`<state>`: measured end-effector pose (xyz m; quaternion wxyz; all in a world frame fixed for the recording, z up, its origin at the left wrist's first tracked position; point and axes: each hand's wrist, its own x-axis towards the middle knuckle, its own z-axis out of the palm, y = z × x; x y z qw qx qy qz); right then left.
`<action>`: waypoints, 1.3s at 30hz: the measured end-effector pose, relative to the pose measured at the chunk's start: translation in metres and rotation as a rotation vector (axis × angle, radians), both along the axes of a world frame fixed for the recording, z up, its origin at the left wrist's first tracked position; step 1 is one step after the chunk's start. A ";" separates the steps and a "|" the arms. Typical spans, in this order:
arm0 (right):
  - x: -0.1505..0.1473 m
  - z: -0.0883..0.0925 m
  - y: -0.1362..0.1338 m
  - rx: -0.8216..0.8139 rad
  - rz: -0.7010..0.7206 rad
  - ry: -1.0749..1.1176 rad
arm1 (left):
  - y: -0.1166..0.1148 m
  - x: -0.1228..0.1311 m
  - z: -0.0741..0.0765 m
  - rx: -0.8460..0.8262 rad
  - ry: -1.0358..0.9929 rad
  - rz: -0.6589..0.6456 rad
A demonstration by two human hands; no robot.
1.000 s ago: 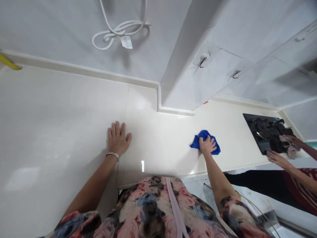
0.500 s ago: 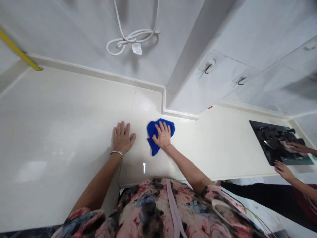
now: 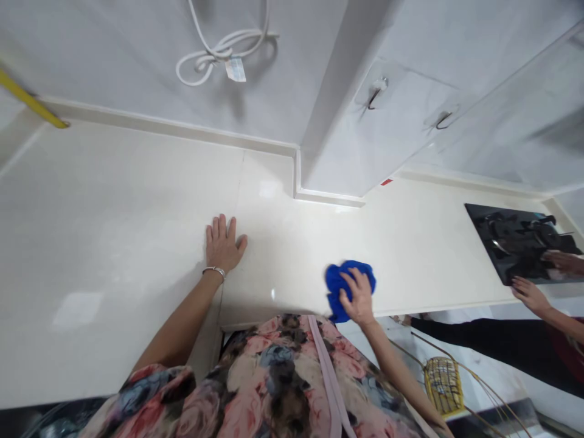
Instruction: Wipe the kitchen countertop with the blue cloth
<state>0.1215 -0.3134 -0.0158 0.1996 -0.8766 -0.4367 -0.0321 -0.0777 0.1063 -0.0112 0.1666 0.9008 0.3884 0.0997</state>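
My left hand (image 3: 224,248) lies flat on the cream countertop (image 3: 146,219), fingers stretched out and holding nothing, beside a thin seam in the surface. A bracelet circles that wrist. Under my right hand (image 3: 360,299) is a bunched blue cloth (image 3: 336,282), pressed against the counter close to its front edge. The fingers of this hand are bent over the cloth, and part of it sticks out to the left and beyond the fingertips.
A wall column (image 3: 335,158) juts into the counter's back edge. Coiled white cable (image 3: 219,55) hangs on the wall; a yellow pipe (image 3: 34,103) stands far left. At right, another person's hands (image 3: 531,296) are at a black gas stove (image 3: 497,234). A yellow woven basket (image 3: 442,383) sits below.
My right hand has slid the blue cloth right and toward me, from near the column to the front edge. My left hand stays in place. The view has shifted slightly.
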 end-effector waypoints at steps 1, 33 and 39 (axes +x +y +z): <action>0.012 -0.002 -0.022 -0.021 -0.092 -0.020 | 0.000 0.000 0.000 -0.004 -0.003 -0.005; -0.076 -0.008 0.180 0.077 0.387 -0.066 | -0.006 -0.001 -0.004 -0.001 0.063 0.014; -0.071 -0.010 0.163 0.083 0.319 -0.079 | -0.008 -0.004 -0.005 0.018 0.086 0.011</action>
